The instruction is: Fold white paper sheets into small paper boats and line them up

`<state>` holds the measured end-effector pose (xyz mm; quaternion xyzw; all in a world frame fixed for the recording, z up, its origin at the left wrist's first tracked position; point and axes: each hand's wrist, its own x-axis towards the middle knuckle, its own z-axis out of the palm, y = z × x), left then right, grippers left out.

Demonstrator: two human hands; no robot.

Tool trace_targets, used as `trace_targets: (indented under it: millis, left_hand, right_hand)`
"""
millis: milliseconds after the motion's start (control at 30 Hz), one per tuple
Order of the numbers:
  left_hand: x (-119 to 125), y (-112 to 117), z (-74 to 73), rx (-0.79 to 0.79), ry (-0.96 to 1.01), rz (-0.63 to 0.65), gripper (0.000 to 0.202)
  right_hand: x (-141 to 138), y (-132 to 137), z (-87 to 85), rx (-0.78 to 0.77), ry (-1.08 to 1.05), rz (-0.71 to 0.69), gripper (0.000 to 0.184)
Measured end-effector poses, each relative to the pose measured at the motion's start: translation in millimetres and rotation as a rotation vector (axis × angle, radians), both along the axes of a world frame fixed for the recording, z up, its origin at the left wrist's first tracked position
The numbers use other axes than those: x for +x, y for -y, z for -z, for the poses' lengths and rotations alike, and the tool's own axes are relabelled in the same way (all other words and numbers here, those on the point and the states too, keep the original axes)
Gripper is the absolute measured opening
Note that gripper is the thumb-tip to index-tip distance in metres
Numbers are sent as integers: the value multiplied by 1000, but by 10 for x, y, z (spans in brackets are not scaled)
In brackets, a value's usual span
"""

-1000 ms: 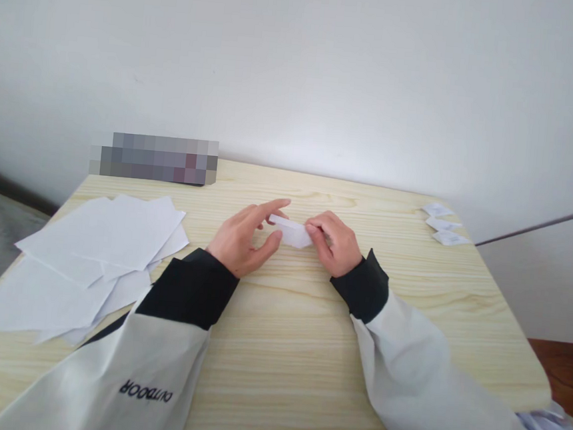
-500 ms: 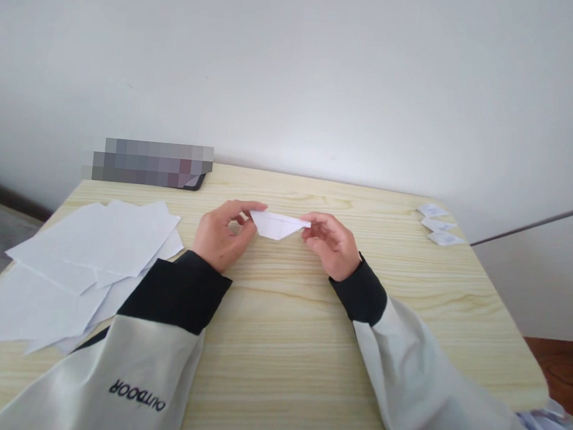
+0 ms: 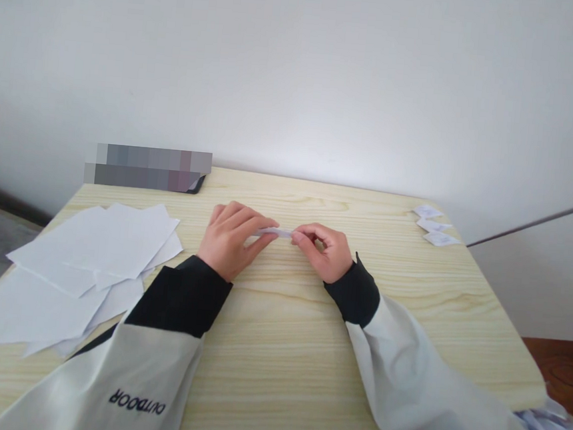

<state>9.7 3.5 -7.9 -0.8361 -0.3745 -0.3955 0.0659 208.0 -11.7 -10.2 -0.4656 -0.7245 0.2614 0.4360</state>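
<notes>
A small piece of folded white paper (image 3: 283, 233) is held between my two hands above the wooden table, seen nearly edge-on as a thin strip. My left hand (image 3: 232, 237) pinches its left part between thumb and fingers, hiding much of it. My right hand (image 3: 326, 248) grips the right end with thumb and forefinger, the other fingers curled in.
Loose white sheets (image 3: 114, 240) overlap on the left of the table (image 3: 275, 348). Several small folded papers (image 3: 435, 224) lie in a row at the far right. A dark, blurred-out object (image 3: 147, 169) sits at the back left, near the wall (image 3: 298, 75).
The folded paper has turned from showing its broad trapezoid face to nearly edge-on. My hands have come closer together, and my left fingers now cover more of the paper.
</notes>
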Motion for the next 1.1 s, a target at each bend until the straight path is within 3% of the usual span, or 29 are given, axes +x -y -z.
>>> trace_targets:
  millis: [133, 500, 833, 1100]
  left_hand:
    - [9, -2, 1, -30, 30, 67, 12]
    - [31, 31, 3, -31, -14, 147, 13]
    - [77, 112, -41, -198, 160, 69, 18]
    - [77, 116, -89, -326, 218, 155, 18]
  right_hand:
    - [17, 9, 18, -45, -89, -68, 27]
    - [2, 32, 62, -110, -223, -134, 24]
    - [-25, 18, 122, 25, -164, -29, 16]
    - [-24, 18, 106, 51, -127, -44, 14]
